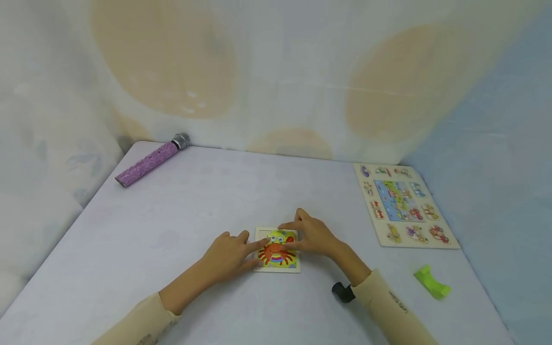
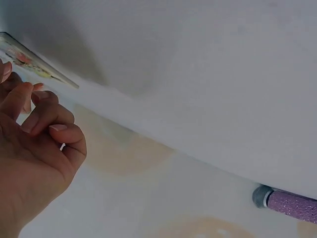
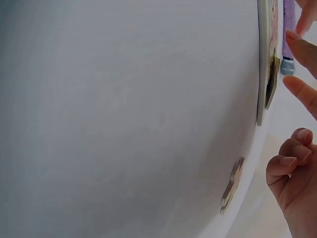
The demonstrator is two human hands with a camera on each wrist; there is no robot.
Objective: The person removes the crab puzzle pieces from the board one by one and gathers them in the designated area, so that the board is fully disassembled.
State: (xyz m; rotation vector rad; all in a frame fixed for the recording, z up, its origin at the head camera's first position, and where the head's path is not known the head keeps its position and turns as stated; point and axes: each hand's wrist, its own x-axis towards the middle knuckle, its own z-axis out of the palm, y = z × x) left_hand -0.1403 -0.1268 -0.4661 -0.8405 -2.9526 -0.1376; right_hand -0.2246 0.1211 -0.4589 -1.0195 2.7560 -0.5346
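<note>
A small square crab puzzle [image 1: 276, 258] in a pale wooden frame lies at the middle of the table. From its left side my left hand [image 1: 228, 256] reaches in, the extended index fingertip touching the picture near the crab's eyes. The thumb is at the left edge. My right hand [image 1: 316, 237] comes from the right, with two straight, spread fingers on the puzzle's upper right part and the others curled. In the right wrist view a puzzle piece [image 3: 272, 84] sits tilted at the frame's edge, beside the fingertips.
A purple glittery microphone [image 1: 148, 163] lies at the back left. A large picture puzzle board [image 1: 371, 220] stands at the back right, with a green curved block [image 1: 432, 282] nearer. In the right wrist view a thin wavy-edged piece [image 3: 232, 186] appears. Draped cloth [image 1: 293, 72] rises behind the table.
</note>
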